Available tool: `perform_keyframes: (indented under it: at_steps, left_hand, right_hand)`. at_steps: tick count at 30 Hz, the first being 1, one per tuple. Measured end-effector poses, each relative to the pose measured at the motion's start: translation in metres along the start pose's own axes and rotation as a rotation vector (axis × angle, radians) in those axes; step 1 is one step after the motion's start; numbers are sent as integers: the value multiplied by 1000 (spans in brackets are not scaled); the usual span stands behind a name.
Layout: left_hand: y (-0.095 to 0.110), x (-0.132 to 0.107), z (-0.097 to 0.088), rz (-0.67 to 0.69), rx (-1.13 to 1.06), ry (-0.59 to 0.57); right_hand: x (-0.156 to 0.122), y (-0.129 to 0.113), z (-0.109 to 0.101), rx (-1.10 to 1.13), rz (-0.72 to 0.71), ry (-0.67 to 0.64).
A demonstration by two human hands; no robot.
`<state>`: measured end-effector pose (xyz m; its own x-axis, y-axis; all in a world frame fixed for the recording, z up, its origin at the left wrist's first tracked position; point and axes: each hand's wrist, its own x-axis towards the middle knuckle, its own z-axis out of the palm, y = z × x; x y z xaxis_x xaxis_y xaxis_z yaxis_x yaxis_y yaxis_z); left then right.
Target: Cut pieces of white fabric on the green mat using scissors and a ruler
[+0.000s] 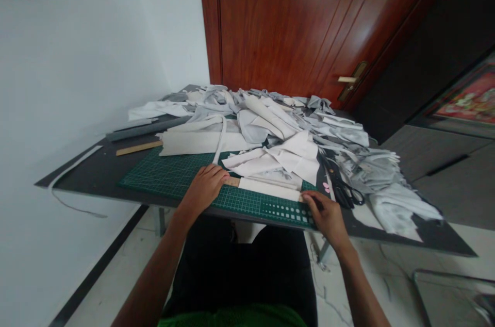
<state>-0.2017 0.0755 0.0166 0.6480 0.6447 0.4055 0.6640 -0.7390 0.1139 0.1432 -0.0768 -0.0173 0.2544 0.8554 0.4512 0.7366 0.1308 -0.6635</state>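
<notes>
My left hand (203, 189) rests on the green cutting mat (174, 182), its fingertips at the end of a wooden ruler (232, 181). That ruler lies along a white fabric strip (268, 189). My right hand (325, 217) sits at the mat's near right corner, by the far end of the strip. Its fingers lie close to the mat's edge. A heap of white and grey fabric pieces (266, 123) covers the table behind the mat, with loose white pieces (284, 161) overlapping the mat's far edge. Black-handled scissors (342, 189) lie right of my right hand.
A second wooden ruler (138, 148) and a long grey strip (147, 128) lie on the dark tabletop (83, 175) at left. A white wall runs along the left side. A brown door (294, 17) stands behind the table. A metal-framed seat (452, 298) is at lower right.
</notes>
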Motion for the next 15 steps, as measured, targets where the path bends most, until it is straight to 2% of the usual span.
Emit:
perform_keyframes:
  at_steps: [4,7,11,15]
  left_hand:
    - [2,9,0,-23,9,28]
    - [7,8,-2,-57,-41,5]
    - [11,5,-5,-102,-165,-61]
    - [10,3,-5,-116,-169,-125]
  right_hand:
    - [12,-4,4,42,101,-42]
    - [10,-9,3,33,126,-96]
    - [2,-14,-1,70,42,-125]
    - [-2,-15,-4,103,-93,-140]
